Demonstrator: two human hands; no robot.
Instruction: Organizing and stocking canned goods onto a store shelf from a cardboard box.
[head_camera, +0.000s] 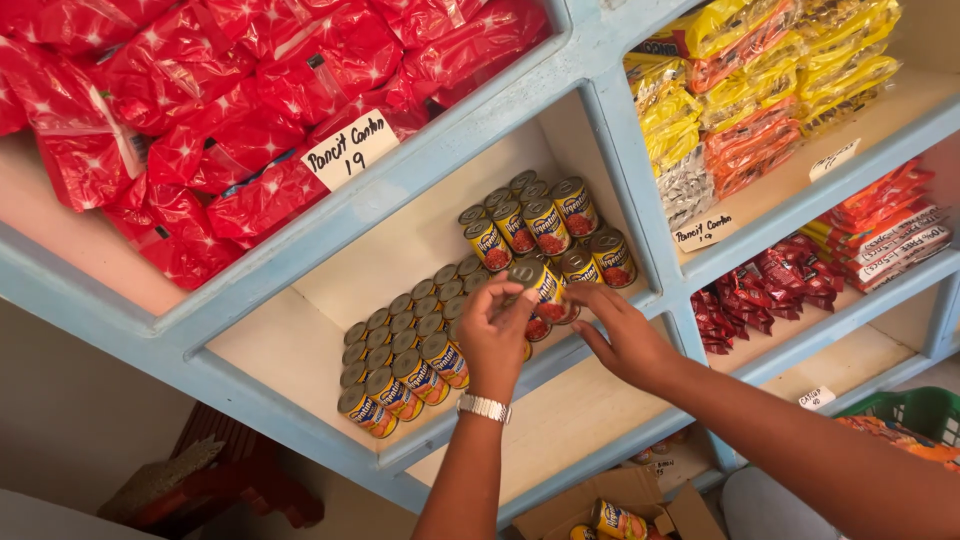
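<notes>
The left hand (492, 335) covers part of the can (543, 285) it grips, and the tins just behind its fingers are hidden. The right hand (625, 335) hides the shelf edge (560, 365) beneath it. Red packets (200, 110) on the upper shelf run off the top and left edges. A green basket (915, 410) is cut by the right edge. A cardboard box (610, 510) runs past the bottom edge, its contents too small to tell.

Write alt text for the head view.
Both hands, left and right, set a small yellow-labelled tin can among rows of matching cans on a pale blue wooden shelf; red packets fill the compartment above.
</notes>
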